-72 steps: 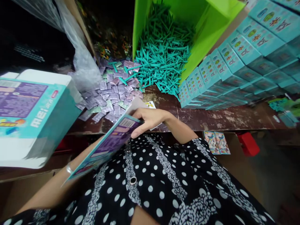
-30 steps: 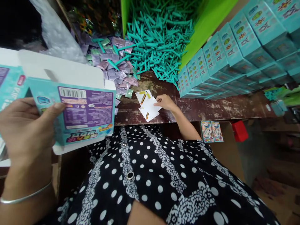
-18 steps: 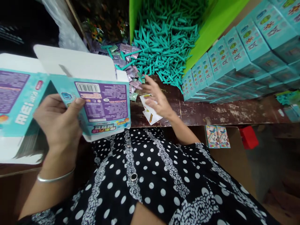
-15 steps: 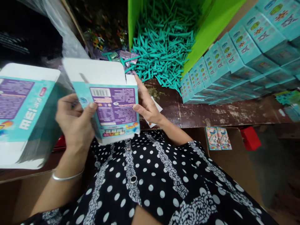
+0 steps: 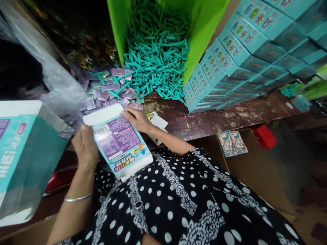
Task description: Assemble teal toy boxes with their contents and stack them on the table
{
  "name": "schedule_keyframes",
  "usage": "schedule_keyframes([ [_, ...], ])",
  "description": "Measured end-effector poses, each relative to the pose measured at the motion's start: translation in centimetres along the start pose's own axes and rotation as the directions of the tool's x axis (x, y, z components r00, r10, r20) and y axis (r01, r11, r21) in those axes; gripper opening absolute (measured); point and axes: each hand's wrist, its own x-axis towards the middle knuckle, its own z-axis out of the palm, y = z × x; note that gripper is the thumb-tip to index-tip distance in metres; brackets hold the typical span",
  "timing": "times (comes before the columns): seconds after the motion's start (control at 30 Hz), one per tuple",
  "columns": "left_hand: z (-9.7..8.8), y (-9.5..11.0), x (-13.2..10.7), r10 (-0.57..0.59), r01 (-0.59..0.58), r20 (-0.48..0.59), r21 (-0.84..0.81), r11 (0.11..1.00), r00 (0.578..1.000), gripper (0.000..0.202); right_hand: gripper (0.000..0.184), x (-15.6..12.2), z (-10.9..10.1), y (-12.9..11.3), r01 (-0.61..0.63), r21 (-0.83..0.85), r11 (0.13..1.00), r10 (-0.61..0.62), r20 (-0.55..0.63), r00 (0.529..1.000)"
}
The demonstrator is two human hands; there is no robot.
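Observation:
Both my hands hold a small teal and purple carton just above my lap, at the table's front edge. My left hand grips its left side, fingers wrapped behind it. My right hand presses on its upper right corner near the white top flap. A few white cards with yellow and black print lie on the brown table just right of my right hand.
A heap of purple sachets lies behind the carton. A green bin spills teal sticks. Rows of finished teal boxes stand at right. A stack of flat cartons sits at left, with a clear plastic bag behind it.
My right hand left the white cards and came onto the carton. The carton moved from the left down to the middle, and its top flap is now folded lower.

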Motion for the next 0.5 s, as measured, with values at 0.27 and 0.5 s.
schedule_keyframes([
  [0.27, 1.2, -0.3, -0.1, 0.057, -0.066, -0.168, -0.047, 0.997, 0.984, 0.051, 0.054, -0.1, 1.6, 2.3, -0.078, 0.274, 0.959, 0.135, -0.196, 0.971],
  [0.5, -1.3, 3.8, 0.2, -0.142, 0.169, 0.216, -0.109, 0.980, 0.966, 0.042, 0.058, 0.9, -1.6, 0.9, -0.075, 0.252, 0.965, 0.011, 0.247, 0.969],
])
